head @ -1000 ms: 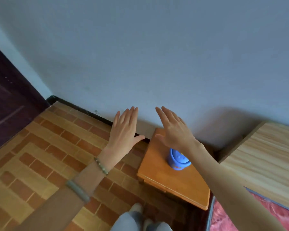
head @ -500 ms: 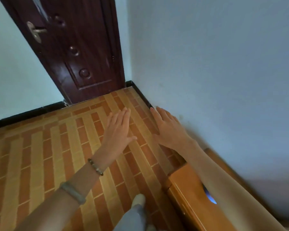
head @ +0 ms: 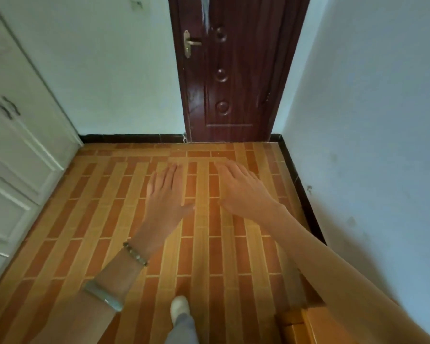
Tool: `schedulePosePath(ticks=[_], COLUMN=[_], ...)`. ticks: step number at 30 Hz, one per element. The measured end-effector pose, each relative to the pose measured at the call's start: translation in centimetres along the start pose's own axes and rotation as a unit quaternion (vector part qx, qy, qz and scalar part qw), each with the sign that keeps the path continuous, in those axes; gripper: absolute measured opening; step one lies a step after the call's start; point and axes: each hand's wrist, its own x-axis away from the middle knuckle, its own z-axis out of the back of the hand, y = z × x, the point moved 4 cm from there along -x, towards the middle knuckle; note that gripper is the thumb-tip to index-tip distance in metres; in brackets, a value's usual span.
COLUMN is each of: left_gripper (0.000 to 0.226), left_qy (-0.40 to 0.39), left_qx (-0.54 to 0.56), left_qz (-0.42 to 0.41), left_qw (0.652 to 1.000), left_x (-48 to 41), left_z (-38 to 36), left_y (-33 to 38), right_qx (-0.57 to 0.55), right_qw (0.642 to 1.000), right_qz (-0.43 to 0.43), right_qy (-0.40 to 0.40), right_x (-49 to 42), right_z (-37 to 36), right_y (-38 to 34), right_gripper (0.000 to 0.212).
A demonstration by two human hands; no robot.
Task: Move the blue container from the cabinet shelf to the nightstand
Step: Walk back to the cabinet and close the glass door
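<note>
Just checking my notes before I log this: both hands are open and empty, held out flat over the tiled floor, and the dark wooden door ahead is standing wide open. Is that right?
Not quite. The head view shows the dark wooden door shut in its frame, not wide open. The rest holds: the left hand and right hand are both open and empty, held out flat over the tiled floor.

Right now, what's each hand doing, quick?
Left hand: open, flat, palm down, holding nothing.
Right hand: open, fingers spread, holding nothing.
</note>
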Motion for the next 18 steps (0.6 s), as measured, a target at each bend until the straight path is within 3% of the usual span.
schedulePosePath(ticks=[8, 14, 18], left_gripper=[0.098, 0.100, 0.100], left_qy=[0.017, 0.038, 0.042], left_qx=[-0.032, -0.059, -0.079], left_qz=[0.084, 0.117, 0.154], left_qw=[0.996, 0.991, 0.984], left_x=[-3.7, -6.0, -6.6], left_z=[1.6, 3.1, 3.6], left_y=[-12.7, -21.9, -26.9], right_qx=[-0.012, -0.048, -0.035], right_qw=[0.995, 0.985, 0.976], right_qz=[0.096, 0.162, 0.212], right_qy=[-0.024, -0.020, -0.022], right_x=[-12.4, -21.0, -25.0], right_z=[-1.9, -2.9, -3.9], right_y=[-8.9, -16.3, -20.5], right_gripper=[0.088, 0.076, 0.080])
